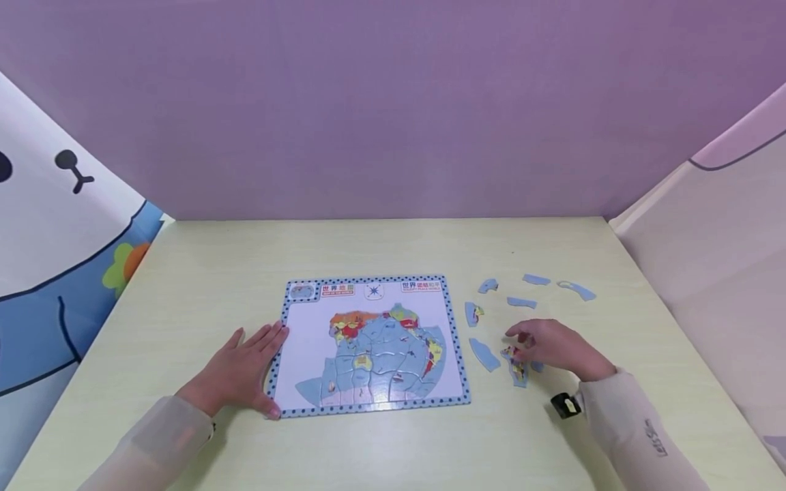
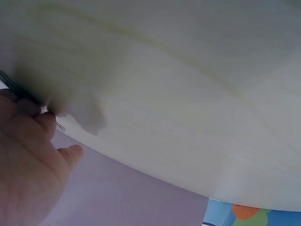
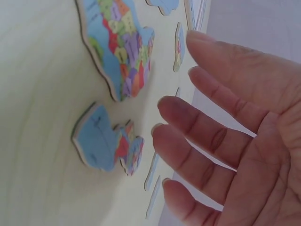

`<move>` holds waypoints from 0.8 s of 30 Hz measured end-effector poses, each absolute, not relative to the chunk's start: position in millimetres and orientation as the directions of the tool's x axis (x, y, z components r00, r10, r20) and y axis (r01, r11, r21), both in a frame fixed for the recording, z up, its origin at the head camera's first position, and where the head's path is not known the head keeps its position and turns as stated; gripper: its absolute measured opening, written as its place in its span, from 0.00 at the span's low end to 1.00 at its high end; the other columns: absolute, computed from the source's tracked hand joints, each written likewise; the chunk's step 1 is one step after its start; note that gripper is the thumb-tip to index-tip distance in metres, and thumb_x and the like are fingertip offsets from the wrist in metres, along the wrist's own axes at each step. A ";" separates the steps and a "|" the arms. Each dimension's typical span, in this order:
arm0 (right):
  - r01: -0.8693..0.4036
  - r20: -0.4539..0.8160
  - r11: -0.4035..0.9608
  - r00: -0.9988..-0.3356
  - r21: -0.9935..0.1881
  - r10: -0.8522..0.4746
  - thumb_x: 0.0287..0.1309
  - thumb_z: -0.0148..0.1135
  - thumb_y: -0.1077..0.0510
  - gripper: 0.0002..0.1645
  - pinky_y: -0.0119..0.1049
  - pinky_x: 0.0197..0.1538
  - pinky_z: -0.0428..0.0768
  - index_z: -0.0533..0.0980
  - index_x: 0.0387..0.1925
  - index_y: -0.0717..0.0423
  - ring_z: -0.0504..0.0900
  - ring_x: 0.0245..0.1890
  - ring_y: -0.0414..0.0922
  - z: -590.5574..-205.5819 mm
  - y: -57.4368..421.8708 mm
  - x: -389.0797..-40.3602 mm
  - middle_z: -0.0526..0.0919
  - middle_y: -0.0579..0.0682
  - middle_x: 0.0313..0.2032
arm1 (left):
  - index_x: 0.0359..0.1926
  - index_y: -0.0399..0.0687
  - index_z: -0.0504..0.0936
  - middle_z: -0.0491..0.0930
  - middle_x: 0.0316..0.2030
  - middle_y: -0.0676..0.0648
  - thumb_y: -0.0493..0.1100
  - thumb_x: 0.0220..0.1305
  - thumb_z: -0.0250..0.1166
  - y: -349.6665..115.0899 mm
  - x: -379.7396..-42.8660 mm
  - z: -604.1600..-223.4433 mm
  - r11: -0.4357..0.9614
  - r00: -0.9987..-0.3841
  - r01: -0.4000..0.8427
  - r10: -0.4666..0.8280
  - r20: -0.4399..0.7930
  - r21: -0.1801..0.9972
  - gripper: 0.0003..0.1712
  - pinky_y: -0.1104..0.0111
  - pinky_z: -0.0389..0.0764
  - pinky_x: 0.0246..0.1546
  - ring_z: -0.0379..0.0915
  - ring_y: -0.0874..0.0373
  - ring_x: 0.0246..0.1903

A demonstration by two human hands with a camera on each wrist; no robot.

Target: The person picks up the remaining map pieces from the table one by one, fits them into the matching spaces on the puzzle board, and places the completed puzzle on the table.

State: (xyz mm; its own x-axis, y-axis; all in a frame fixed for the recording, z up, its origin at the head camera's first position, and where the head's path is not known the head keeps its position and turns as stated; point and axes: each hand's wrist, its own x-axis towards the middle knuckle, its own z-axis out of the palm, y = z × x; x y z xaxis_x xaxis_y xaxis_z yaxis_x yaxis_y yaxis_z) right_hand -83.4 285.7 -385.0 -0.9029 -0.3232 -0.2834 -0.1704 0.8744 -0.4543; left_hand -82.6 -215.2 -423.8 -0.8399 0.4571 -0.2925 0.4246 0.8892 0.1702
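Observation:
A world map jigsaw board (image 1: 310,324) with a blue dotted border lies on the table, joined blue ocean and coloured land pieces (image 1: 381,346) in its lower part. My left hand (image 1: 242,368) rests flat along its left edge, fingers spread. Over the loose pieces at the right hovers my right hand (image 1: 552,346), fingers loosely bent. In the right wrist view nothing is between its fingers. Below it lies a multicoloured map piece (image 3: 123,49), partly covered in the head view. A smaller blue piece with coloured land (image 3: 96,139) lies beside that one.
Several loose pieces lie right of the board, among them a plain blue one (image 1: 484,354), one with a yellow patch (image 1: 471,314) and a curved one (image 1: 577,290). A purple wall (image 1: 393,136) rises behind the table (image 1: 209,266).

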 end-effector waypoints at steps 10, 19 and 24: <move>-0.164 -0.282 0.876 -0.906 -0.454 -0.316 0.48 0.71 0.62 0.21 0.38 0.35 0.76 0.79 0.46 0.65 0.76 0.32 0.43 -383.6 289.5 -78.3 0.80 0.47 0.33 | 0.71 0.33 0.54 0.54 0.70 0.34 0.78 0.24 0.71 -215.7 -83.6 -424.9 0.887 -0.840 0.428 0.461 -0.286 0.173 0.80 0.35 0.40 0.64 0.46 0.35 0.69; -0.151 -0.275 0.874 -0.912 -0.462 -0.303 0.48 0.68 0.65 0.20 0.37 0.33 0.75 0.79 0.47 0.66 0.75 0.30 0.41 -383.9 295.8 -73.3 0.80 0.46 0.32 | 0.71 0.34 0.54 0.54 0.70 0.34 0.77 0.23 0.72 -215.3 -82.6 -425.7 0.887 -0.840 0.429 0.462 -0.283 0.173 0.79 0.35 0.40 0.64 0.46 0.35 0.69; -0.152 -0.270 0.885 -0.918 -0.441 -0.292 0.46 0.70 0.64 0.23 0.41 0.37 0.77 0.78 0.48 0.66 0.79 0.34 0.45 -384.4 302.3 -70.8 0.82 0.47 0.34 | 0.71 0.33 0.54 0.55 0.70 0.33 0.77 0.24 0.72 -215.5 -81.0 -425.7 0.884 -0.839 0.436 0.468 -0.277 0.171 0.79 0.35 0.42 0.64 0.47 0.35 0.69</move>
State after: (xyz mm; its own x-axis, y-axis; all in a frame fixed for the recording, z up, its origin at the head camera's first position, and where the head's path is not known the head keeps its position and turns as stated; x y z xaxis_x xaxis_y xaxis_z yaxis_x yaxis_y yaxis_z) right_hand -70.8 302.3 -384.4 -0.9177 -0.2917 -0.2697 -0.1516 0.8846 -0.4411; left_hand -81.0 -215.5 -425.7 -0.8393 0.4678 -0.2769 0.4360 0.8835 0.1712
